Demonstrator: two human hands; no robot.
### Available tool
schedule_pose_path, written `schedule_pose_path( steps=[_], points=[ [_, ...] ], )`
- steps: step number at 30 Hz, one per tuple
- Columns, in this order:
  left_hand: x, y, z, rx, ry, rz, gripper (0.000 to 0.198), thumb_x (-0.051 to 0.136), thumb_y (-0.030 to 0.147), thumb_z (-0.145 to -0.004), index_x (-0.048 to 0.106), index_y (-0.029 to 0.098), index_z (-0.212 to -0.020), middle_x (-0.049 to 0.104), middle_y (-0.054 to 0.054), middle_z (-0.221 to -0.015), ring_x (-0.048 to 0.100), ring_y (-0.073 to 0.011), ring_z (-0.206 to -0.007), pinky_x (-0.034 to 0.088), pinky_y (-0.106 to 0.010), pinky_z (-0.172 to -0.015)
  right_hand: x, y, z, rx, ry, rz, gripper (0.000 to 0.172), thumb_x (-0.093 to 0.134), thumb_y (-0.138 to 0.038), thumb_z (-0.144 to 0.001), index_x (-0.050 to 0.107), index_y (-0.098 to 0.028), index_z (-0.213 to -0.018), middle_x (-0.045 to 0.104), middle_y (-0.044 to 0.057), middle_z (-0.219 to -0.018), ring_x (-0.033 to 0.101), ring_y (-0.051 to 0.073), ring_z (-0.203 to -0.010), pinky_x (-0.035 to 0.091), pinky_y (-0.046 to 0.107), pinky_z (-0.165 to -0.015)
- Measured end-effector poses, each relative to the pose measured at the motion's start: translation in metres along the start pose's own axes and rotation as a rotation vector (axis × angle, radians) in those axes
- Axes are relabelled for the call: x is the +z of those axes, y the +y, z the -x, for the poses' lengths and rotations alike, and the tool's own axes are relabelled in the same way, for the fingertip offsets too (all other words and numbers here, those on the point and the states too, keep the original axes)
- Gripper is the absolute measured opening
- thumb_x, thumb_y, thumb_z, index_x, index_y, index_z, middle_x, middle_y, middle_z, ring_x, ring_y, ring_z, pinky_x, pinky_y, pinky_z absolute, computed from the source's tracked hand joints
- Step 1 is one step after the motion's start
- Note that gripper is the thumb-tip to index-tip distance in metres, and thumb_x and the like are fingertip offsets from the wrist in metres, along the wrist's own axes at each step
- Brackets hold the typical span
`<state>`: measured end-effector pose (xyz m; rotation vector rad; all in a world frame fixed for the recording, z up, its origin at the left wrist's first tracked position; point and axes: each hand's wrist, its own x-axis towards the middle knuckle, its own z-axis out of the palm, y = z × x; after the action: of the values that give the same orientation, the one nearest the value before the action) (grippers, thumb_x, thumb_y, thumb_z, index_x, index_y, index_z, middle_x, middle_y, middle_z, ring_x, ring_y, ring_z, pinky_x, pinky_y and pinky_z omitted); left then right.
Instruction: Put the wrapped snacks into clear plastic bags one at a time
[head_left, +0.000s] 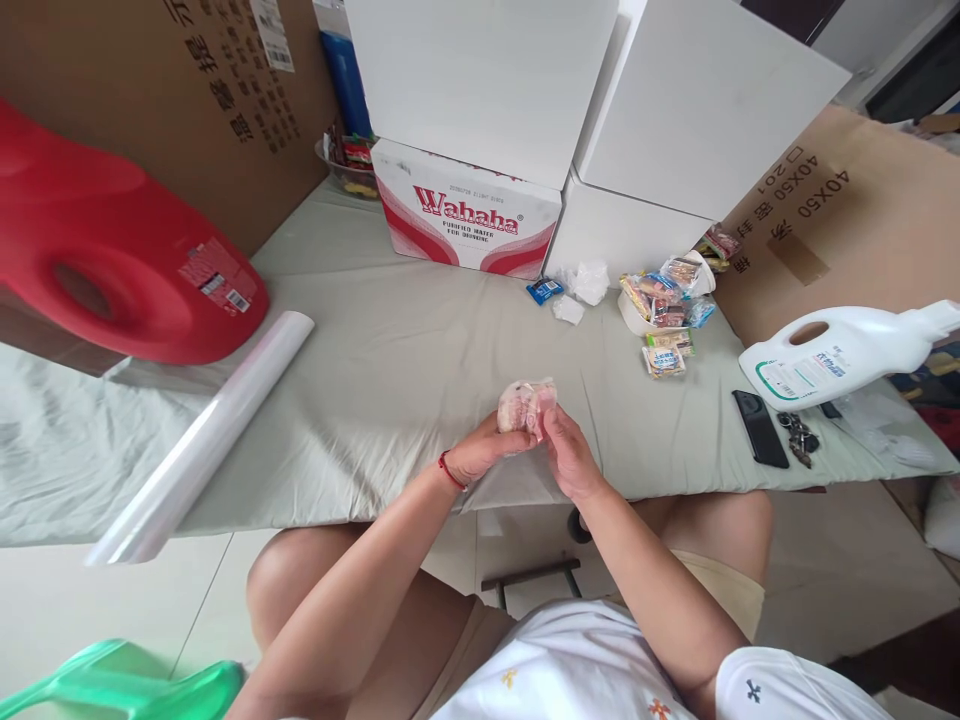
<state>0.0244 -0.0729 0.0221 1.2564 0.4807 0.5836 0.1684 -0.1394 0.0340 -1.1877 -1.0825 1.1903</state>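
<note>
Both my hands meet over the near edge of the cloth-covered table (390,380). Between them is a small pinkish bundle wrapped in clear film (525,402). My left hand (484,452), with a red string at the wrist, cups it from below with curled fingers. From the right, my right hand (568,455) pinches it with the fingers closed on the wrap. What is inside the film is too small to name.
A roll of clear film (206,432) lies diagonally at the left beside a big red jug (112,250). A Wahaha box (469,210) and white boxes (600,100) stand behind. Snack packets (664,300), a white jug (840,350), a phone (759,428) and keys (801,436) lie at right.
</note>
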Motion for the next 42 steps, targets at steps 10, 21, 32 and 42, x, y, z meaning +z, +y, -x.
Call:
schedule_pose_path(
  steps=[10,21,32,42],
  points=[
    [0.014,-0.002,-0.005,0.158,0.323,-0.648,0.023,0.059,0.041,-0.087,0.067,0.021,-0.095,0.072,-0.008,-0.106,0.061,-0.0292,-0.11,0.047,-0.047,-0.103,-0.001,0.011,0.001,0.161,0.131,-0.102,0.054,0.067,-0.071,-0.084,0.067,-0.025,-0.114,0.075,0.007,-0.115,0.069,0.027,-0.113,0.06,0.04,-0.089],
    [-0.002,-0.013,0.001,-0.007,0.442,-0.548,0.043,0.049,0.058,-0.094,0.05,0.021,-0.074,0.054,0.001,-0.066,0.049,-0.0154,-0.063,0.036,-0.028,-0.059,-0.002,0.026,-0.003,0.122,0.181,0.007,0.047,0.064,-0.069,-0.088,0.067,-0.025,-0.104,0.074,0.002,-0.086,0.073,0.02,-0.074,0.062,0.035,-0.07],
    [0.011,-0.02,-0.001,0.101,0.374,-0.886,0.053,0.048,0.056,-0.096,0.037,0.021,-0.059,0.047,0.001,-0.059,0.041,-0.0126,-0.057,0.03,-0.028,-0.058,-0.04,0.027,0.005,0.091,0.321,-0.013,0.037,0.078,-0.059,-0.078,0.074,-0.023,-0.086,0.072,0.001,-0.076,0.065,0.017,-0.064,0.057,0.032,-0.062],
    [0.008,-0.022,-0.001,0.157,0.376,-0.946,0.048,0.041,0.042,-0.101,0.024,0.022,-0.061,0.037,0.001,-0.057,0.038,-0.014,-0.057,0.029,-0.03,-0.06,-0.137,0.014,0.021,0.088,0.425,0.28,0.038,0.079,-0.058,-0.076,0.071,-0.022,-0.085,0.072,0.001,-0.07,0.064,0.017,-0.06,0.055,0.032,-0.065]
  ],
)
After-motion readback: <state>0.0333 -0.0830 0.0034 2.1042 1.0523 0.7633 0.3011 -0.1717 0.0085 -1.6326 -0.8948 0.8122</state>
